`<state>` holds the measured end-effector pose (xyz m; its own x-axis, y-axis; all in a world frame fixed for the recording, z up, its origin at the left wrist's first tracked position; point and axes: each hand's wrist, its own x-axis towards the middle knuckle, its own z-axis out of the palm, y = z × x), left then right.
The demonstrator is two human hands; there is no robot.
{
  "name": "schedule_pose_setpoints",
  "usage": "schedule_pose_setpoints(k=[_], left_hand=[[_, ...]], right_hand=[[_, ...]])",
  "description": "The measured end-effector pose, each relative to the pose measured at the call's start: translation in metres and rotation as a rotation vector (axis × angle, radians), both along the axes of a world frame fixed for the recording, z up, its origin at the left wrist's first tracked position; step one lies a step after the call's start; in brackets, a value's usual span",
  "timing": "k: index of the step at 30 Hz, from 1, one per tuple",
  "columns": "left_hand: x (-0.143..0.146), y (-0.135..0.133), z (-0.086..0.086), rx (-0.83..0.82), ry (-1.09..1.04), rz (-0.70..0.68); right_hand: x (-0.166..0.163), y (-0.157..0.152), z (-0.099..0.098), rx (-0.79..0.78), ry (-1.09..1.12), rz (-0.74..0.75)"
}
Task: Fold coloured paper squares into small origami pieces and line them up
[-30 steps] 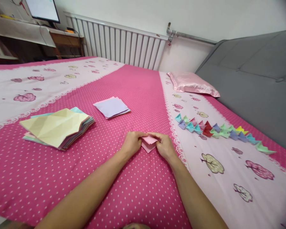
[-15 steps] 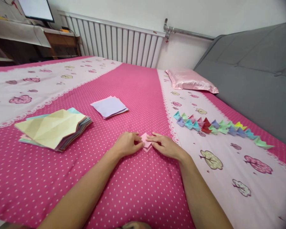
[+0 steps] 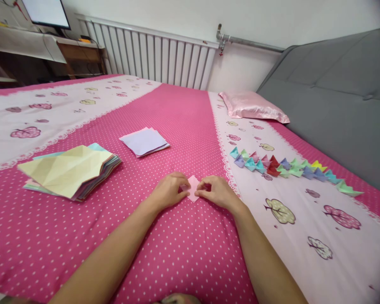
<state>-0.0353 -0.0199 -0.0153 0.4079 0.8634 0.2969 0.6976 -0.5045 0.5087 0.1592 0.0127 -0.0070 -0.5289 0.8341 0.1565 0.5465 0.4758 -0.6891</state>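
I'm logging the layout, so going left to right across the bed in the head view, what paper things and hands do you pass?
Creased paper stack → flat lilac sheets → left hand → small pink paper pinched between both hands → right hand → row of folded paper boats.
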Motion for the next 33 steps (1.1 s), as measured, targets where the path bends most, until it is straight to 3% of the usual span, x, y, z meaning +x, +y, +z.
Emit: schedule_pose_setpoints(k=[3, 7, 10, 13, 16, 19, 24, 33], left_hand=[[0.001, -0.001, -0.003, 0.024, 0.022, -0.034], [0.002, -0.003, -0.006, -0.030, 0.044, 0.045], [0.004, -0.002, -0.006, -0.102, -0.044, 0.085], [0.005, 0.001, -0.006, -0.210, -0.330, 0.156], [0.007, 0.004, -0.003, -0.319, -0.725, 0.230], [0.008, 0.002, 0.003, -0.419, -0.956, 0.227], [0.010, -0.005, 0.011, -0.423, -0.999, 0.189], [0.010, -0.006, 0.015, -0.367, -1.064, 0.228]], right_hand=[[-0.007, -0.001, -0.005, 0.080, 0.012, -0.164], [-0.011, -0.001, -0.013, -0.026, -0.006, -0.344], [-0.011, 0.000, -0.018, -0.171, 0.084, -0.325], [-0.013, 0.002, -0.018, -0.295, 0.345, -0.259], [-0.017, 0.000, -0.014, -0.325, 0.569, -0.159], [-0.020, -0.004, -0.007, -0.288, 0.618, -0.073], [-0.022, -0.010, 0.001, -0.232, 0.605, -0.011], [-0.021, -0.006, 0.000, -0.211, 0.672, -0.160]])
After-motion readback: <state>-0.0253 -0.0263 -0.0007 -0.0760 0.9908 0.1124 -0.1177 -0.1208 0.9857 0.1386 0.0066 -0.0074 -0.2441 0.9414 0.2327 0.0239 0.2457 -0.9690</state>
